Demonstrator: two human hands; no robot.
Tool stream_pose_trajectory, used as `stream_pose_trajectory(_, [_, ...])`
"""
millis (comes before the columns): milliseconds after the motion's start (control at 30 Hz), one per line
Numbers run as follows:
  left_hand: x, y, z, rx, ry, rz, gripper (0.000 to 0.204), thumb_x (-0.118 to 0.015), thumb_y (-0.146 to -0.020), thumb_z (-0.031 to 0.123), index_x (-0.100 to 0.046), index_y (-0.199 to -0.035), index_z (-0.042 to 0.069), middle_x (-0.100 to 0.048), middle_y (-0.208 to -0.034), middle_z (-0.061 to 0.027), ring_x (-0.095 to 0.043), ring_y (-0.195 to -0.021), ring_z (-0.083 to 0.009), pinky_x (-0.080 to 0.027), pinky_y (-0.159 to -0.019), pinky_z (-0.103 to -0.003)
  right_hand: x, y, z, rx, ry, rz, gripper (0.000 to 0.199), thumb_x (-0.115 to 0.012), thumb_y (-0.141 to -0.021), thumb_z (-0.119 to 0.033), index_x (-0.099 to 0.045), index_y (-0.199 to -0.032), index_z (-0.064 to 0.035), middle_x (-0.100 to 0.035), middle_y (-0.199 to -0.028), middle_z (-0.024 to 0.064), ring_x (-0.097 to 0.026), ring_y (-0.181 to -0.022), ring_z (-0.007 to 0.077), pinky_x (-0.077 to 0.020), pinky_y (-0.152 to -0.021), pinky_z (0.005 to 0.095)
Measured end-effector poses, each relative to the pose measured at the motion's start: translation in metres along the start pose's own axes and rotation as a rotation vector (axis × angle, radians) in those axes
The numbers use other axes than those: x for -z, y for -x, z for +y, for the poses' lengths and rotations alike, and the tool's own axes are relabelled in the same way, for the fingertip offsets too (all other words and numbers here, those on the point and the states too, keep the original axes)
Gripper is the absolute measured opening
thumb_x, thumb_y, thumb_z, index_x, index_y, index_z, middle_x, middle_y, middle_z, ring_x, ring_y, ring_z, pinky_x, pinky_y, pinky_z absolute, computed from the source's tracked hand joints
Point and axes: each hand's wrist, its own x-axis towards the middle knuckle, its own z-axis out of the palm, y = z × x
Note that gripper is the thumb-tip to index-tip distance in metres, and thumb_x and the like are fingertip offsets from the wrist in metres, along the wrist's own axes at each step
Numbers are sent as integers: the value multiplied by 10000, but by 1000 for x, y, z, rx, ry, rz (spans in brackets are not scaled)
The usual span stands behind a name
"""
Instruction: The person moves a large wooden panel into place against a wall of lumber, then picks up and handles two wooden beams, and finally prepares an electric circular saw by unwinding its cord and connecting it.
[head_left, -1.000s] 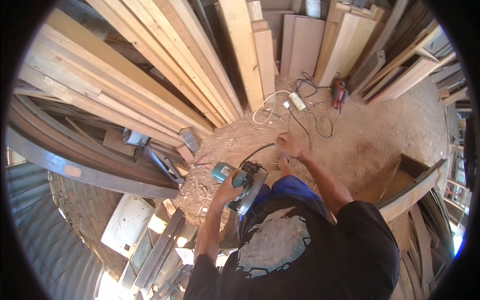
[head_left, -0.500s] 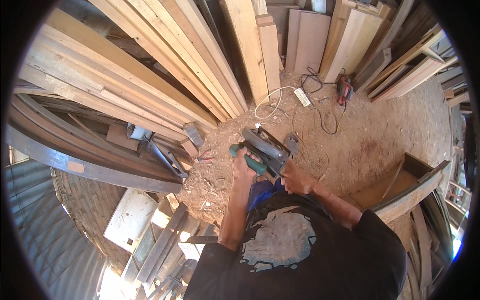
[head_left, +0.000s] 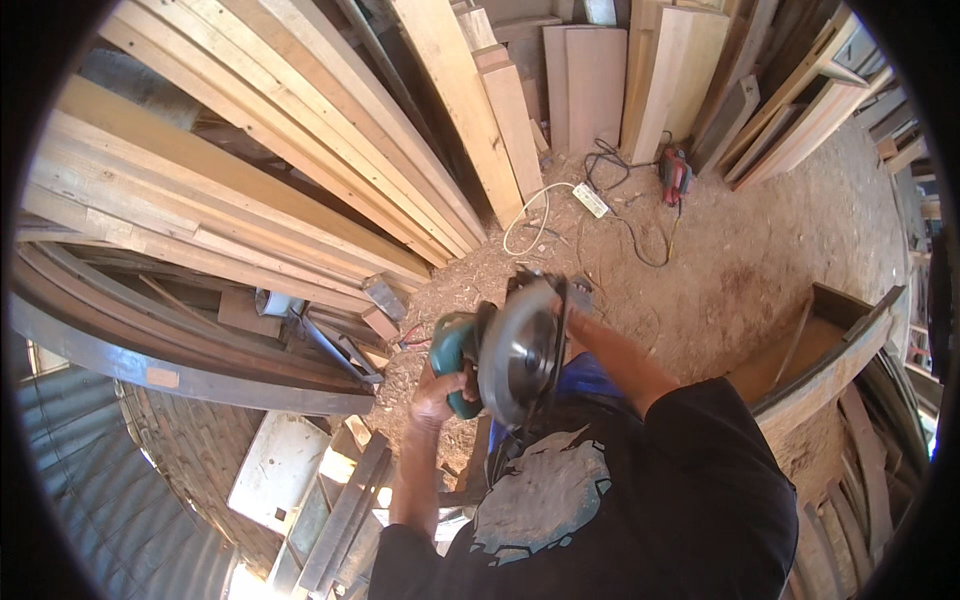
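A circular saw point(head_left: 520, 355) with a green handle and a round metal blade is held up in front of my body, tilted so the blade side shows. Around the green handle, my left hand point(head_left: 438, 392) is closed, its thumb and fingers wrapped on the grip. My right hand point(head_left: 580, 325) reaches to the far side of the saw, by its base plate. The saw hides the fingers of that hand, so their grip does not show. Motion blurs the saw's upper part.
Long timber boards point(head_left: 330, 130) lean at the left and back. On the dusty floor lie a white power strip point(head_left: 590, 199) with cords and a red power tool point(head_left: 676, 175). A wooden trough point(head_left: 830, 370) stands at right, a curved metal-edged beam point(head_left: 190, 375) at left.
The saw has been turned and raised toward me, bringing its round blade into view. My left hand has moved left and down with the handle. My right hand has gone behind the saw.
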Motion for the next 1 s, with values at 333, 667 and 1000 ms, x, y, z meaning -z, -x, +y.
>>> stream_pose_trajectory(333, [37,-8,-36,133,-1309,-85,810,-688,-734,123,-340,-1466,124,-545,-1307,-166,-611,-1013,-236,-501,-873,-318,129,17,-44,321,71,-192,258,-598,-810,-275,-668,-918,-52,-669,-829,219,-659,-848,395,-514,-745,492])
stream_pose_trajectory(667, [56,-51,-94,-34,240,819,144,-645,-915,203,-534,-943,115,-506,-665,-19,-511,-541,-161,-450,-460,-326,115,106,-113,161,-60,-80,207,-543,-844,-162,-637,-956,-15,-637,-884,266,-643,-854,412,-489,-738,510])
stream_pose_trajectory(1000, [55,-75,-88,-271,765,623,198,-511,-873,180,-455,-695,116,-458,-624,-16,-473,-592,-164,-430,-584,-332,16,146,-57,-36,-460,-295,312,-452,-938,-191,-554,-1167,-4,-568,-1015,303,-600,-948,391,-468,-869,470])
